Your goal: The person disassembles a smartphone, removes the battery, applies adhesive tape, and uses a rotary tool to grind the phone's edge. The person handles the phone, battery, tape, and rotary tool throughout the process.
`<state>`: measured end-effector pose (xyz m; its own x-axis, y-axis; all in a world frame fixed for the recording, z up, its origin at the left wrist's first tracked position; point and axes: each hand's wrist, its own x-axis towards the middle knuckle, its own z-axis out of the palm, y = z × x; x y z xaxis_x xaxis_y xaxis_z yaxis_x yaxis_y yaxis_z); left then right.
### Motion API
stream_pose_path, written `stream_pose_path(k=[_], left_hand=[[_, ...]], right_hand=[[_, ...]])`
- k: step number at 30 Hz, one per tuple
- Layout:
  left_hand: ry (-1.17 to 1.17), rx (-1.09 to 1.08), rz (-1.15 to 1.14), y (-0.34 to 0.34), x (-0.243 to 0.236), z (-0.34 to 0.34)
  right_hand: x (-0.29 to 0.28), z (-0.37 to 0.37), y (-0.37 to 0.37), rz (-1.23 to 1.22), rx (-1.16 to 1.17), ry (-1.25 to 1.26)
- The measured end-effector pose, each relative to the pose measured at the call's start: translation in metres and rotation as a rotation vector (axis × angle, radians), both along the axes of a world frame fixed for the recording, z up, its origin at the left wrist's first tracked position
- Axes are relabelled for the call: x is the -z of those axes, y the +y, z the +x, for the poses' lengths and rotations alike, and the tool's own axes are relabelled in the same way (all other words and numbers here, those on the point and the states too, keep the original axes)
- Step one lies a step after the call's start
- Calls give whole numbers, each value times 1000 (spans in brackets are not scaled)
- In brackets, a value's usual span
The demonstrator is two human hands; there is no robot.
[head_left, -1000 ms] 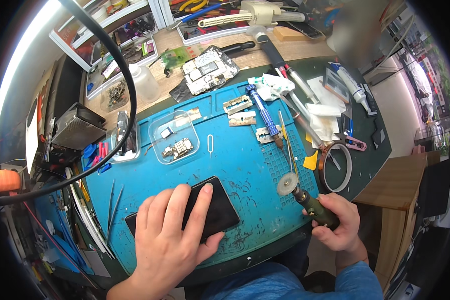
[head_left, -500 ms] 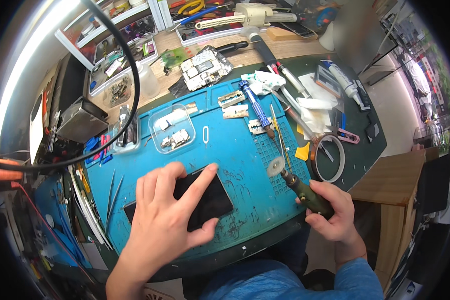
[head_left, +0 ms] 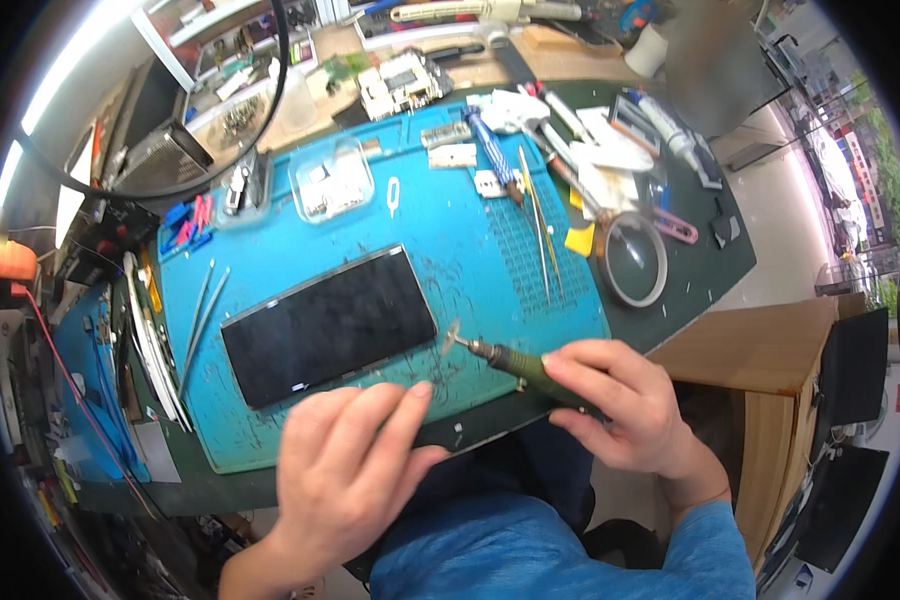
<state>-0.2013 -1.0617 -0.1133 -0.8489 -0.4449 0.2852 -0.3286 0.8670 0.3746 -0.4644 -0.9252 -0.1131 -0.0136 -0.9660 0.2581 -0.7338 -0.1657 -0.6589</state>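
A dark phone screen panel (head_left: 330,325) with a thin metal rim lies flat and slanted on the blue work mat (head_left: 490,385). My left hand (head_left: 350,470) is just in front of its near side, holding nothing, with fingers loosely stretched and thumb apart. My right hand (head_left: 620,400) grips a green rotary tool (head_left: 530,370) by its body. Its thin cutting disc (head_left: 451,340) points left, close to the panel's right end but apart from it. Beyond the panel lies a small ring-ended pin (head_left: 393,197).
Tweezers (head_left: 202,315) lie left of the panel. Farther back are a clear box (head_left: 331,180) of small parts, razor blades (head_left: 453,155) and a blue screwdriver (head_left: 492,150). A tape roll (head_left: 635,260) stands at the right. A black cable (head_left: 280,90) arches over the far left.
My left hand has come off the panel and drawn back nearer to me, uncovering it. The rotary tool has swung left and down toward the panel's right end. The whole view has shifted.
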Motion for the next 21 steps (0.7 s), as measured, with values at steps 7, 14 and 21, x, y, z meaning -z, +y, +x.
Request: stream_pose_path(k=[7, 14, 21], left_hand=[[59, -136, -115, 57, 39, -41], [144, -169, -134, 66, 47, -59], [171, -249, -177, 73, 55, -75]], right_hand=[[-2, -6, -10, 31, -7, 40], [1, -12, -15, 19, -67, 38], [0, -15, -21, 3, -90, 46]])
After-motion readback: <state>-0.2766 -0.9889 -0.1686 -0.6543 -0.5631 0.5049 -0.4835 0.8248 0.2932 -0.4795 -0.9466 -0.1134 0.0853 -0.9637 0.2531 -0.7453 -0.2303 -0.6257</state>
